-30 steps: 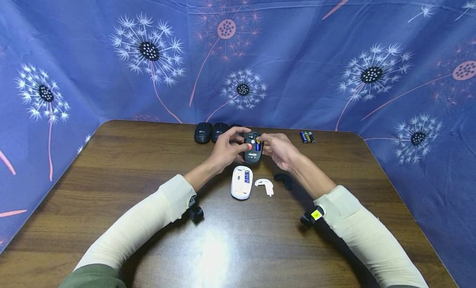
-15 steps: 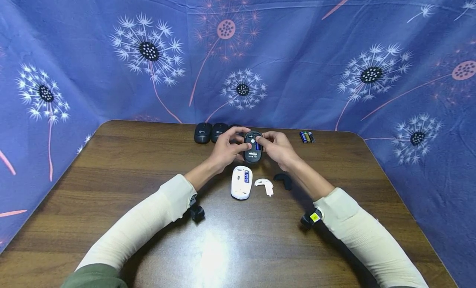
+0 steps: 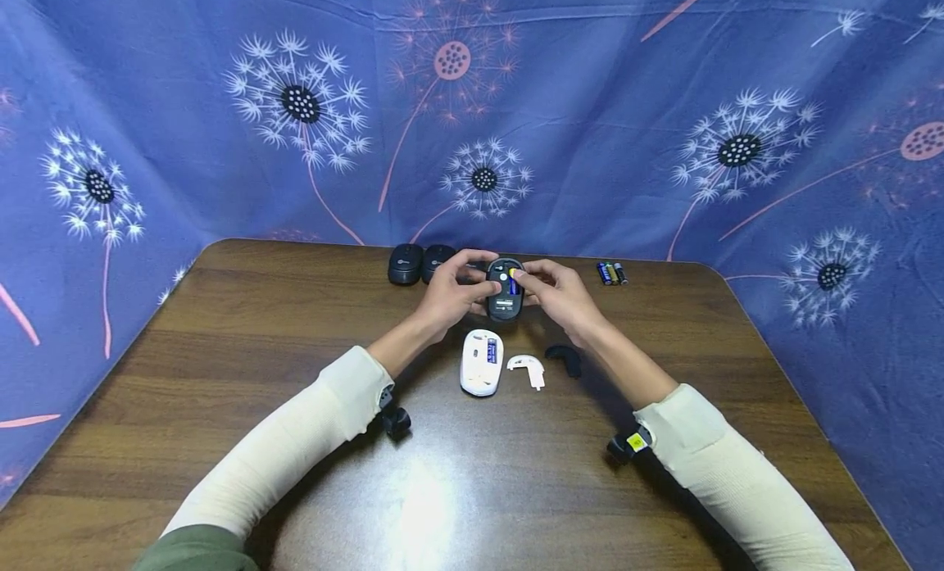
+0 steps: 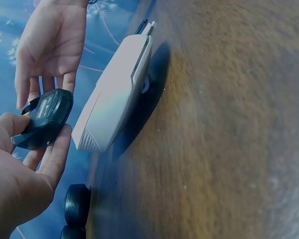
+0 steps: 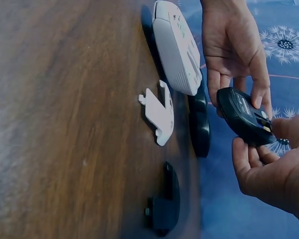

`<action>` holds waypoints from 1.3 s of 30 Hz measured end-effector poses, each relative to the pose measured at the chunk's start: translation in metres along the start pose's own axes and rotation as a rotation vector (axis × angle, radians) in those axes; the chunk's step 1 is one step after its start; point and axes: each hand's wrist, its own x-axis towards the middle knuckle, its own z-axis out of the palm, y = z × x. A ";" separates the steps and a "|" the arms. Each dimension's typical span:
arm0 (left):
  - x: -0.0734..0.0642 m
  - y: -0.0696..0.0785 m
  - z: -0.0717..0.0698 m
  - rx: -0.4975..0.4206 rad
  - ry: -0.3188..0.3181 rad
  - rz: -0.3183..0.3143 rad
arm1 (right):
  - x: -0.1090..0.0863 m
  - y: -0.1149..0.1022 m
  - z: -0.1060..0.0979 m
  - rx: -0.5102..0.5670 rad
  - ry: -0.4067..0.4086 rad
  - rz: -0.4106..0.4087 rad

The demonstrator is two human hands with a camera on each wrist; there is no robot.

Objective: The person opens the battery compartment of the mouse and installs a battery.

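Note:
My left hand [image 3: 448, 299] grips a black computer mouse [image 3: 505, 306] by its left side, underside turned up, above the table. In its uncovered compartment lies a blue battery [image 3: 514, 286] with a yellow end. My right hand [image 3: 564, 299] has its thumb on that battery's upper end; its fingers support the mouse from below, as the right wrist view shows. Below the hands, a white computer mouse [image 3: 474, 376] lies upside down with a battery showing. A white battery cover [image 3: 528, 364] and a black battery cover [image 3: 565, 357] rest to its right.
Black computer mice [image 3: 405, 265] stand in a row at the table's back edge, one partly hidden by my left hand. Several loose batteries [image 3: 610, 274] lie together at the back right. A blue patterned cloth [image 3: 590, 104] hangs behind the table [image 3: 295, 325].
My right thumb first sits at the battery's upper end, then presses flatter over it; now the yellow end shows beside it again. The left hand keeps its hold on the black mouse.

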 end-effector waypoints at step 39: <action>-0.005 0.018 0.046 0.071 -0.003 -0.048 | -0.034 0.005 -0.042 -0.189 0.013 -0.039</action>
